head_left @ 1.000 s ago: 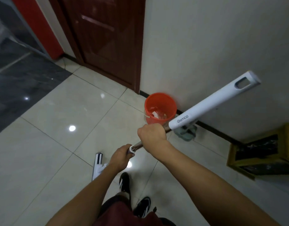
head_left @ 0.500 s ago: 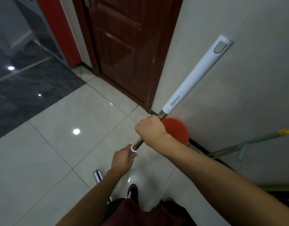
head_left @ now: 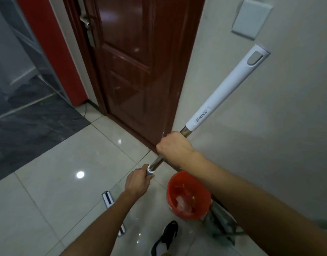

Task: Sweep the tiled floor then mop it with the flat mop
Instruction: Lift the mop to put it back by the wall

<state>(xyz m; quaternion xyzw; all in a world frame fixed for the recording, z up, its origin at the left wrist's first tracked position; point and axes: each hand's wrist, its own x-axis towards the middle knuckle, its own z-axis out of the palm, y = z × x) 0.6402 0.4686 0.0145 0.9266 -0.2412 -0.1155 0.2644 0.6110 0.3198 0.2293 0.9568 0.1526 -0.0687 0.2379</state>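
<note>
Head camera looks down on our flat mop (head_left: 221, 93), held slantwise in front of us, its white grip rising to the far right against the pale wall (head_left: 269, 135). Our right hand (head_left: 174, 146) is clamped round the bare metal shaft just below the grip; our left hand (head_left: 138, 182) is clamped lower down, at a white collar on the pole. "Gemco" is printed on the grip's lower end. The mop's head (head_left: 111, 206) lies on the glossy tiled floor (head_left: 48, 191) under our left forearm. An orange bucket (head_left: 188, 196) stands near right by the wall, a dark wooden door (head_left: 140, 61) beyond.
</note>
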